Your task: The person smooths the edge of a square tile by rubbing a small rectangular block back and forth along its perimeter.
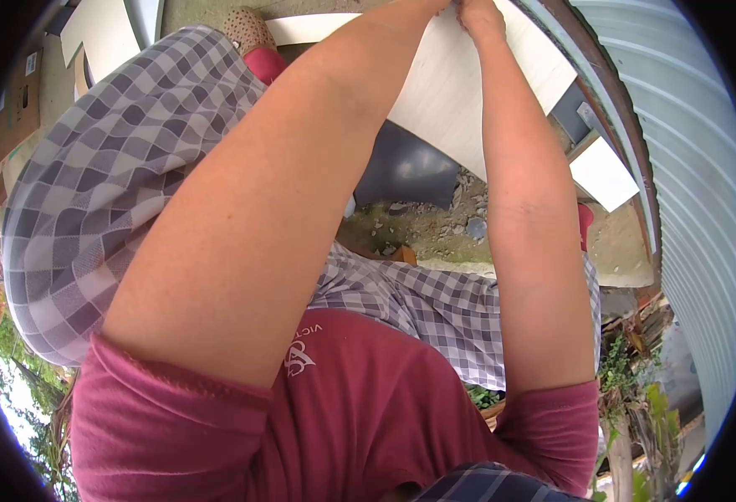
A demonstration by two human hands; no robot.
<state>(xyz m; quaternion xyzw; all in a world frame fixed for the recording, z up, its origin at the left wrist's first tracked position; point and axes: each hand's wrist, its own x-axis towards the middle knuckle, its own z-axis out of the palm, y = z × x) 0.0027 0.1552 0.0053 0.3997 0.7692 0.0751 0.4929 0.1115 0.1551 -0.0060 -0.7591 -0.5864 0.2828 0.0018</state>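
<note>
Both my arms stretch up to the top edge of the head view, over a long pale board [443, 92]. My left hand [440, 5] is nearly all cut off by that edge, and its fingers cannot be made out. Close to its right, my right hand [480, 15] shows in part at the board's far end; its fingertips are cut off or hidden. Whether either hand grips anything is not visible. Beneath the board's near end lies a dark grey panel [406, 167], partly covered by my left forearm.
Corrugated metal sheeting [677, 125] curves down the right side. A small white piece [606, 174] lies beside it. At the far left are a cardboard box [18, 113] and pale offcut panels [100, 33]. My checked trousers and a spotted clog [247, 30] flank the board; gravelly ground [435, 226] shows below.
</note>
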